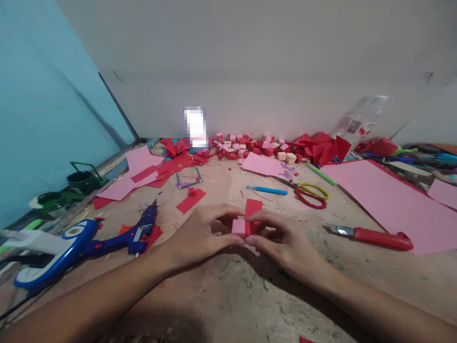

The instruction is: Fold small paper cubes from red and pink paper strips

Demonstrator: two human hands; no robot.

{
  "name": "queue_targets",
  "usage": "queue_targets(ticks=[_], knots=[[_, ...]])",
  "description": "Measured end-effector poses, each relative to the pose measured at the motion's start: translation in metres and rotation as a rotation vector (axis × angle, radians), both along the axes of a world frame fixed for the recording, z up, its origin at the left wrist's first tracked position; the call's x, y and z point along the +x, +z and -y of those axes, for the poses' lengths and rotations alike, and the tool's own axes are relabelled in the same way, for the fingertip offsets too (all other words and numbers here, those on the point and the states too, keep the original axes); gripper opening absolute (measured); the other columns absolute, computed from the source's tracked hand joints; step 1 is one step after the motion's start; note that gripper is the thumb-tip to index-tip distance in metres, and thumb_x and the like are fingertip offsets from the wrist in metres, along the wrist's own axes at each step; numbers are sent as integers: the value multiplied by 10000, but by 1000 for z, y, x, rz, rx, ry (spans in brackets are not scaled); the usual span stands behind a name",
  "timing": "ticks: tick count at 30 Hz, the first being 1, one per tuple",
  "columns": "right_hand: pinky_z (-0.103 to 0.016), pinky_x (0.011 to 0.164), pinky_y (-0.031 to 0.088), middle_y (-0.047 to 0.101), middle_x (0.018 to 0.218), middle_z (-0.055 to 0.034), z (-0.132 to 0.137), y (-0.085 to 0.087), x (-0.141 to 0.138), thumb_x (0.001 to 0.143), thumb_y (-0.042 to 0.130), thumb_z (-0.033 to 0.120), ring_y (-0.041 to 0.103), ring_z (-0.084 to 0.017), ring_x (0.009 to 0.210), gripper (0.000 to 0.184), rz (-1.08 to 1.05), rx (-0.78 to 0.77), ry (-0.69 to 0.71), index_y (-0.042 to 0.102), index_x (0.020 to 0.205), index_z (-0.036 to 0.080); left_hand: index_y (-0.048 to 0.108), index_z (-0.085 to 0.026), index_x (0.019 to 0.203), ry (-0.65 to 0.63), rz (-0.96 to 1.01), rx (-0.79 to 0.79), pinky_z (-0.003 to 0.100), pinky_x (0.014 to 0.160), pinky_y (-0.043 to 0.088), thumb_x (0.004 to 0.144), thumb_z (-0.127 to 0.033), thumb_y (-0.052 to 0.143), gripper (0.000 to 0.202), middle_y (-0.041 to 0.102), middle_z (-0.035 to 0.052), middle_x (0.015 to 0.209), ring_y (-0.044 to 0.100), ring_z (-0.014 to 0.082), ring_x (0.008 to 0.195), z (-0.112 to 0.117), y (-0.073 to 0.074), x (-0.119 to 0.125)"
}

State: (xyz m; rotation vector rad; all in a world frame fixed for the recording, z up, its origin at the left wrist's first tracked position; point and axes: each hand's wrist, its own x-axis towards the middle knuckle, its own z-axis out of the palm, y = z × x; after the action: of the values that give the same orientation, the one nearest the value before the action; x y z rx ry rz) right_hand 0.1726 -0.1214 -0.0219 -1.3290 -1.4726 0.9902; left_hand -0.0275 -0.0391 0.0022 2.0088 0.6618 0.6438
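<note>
My left hand [200, 233] and my right hand [282, 240] meet at the middle of the worktable, fingers pinched together round a small pink and red cube [241, 227]. The cube is held just above the tabletop between both sets of fingertips. A red paper piece [253, 206] lies right behind the cube. Another red paper piece [191, 200] lies further left.
A blue glue gun [137, 233] lies at the left. Red-handled scissors [310, 194], a blue pen [267, 190] and a red craft knife [374, 237] lie to the right. Large pink sheets [385, 200] cover the right side. Several small cubes [246, 145] and paper scraps pile along the wall.
</note>
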Motion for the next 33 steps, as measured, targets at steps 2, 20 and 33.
queue_targets(ticks=[2,20,33], knots=[[-269,606,491,711,874,-32,0,1,0,832,750,344,599,-138,667,236,-20,-3,-4,759,1017,197,750,-195,1096,11,-7,-15,270,837,549,801,-163,795,300,771,8,1063,706,178,945,1,2,0],[-278,612,494,719,860,-34,-1,-1,1,846,737,341,605,-145,668,230,26,-7,9,771,1019,193,744,-179,990,-3,-2,-53,246,806,531,789,-208,821,218,746,-17,938,683,151,869,2,1,0],[-309,644,499,734,848,-60,-1,4,1,818,729,399,642,-171,683,321,-73,-142,-25,721,1036,163,719,-171,1067,-44,61,-103,272,811,569,747,-159,845,344,720,18,1032,698,164,885,1,-4,0]])
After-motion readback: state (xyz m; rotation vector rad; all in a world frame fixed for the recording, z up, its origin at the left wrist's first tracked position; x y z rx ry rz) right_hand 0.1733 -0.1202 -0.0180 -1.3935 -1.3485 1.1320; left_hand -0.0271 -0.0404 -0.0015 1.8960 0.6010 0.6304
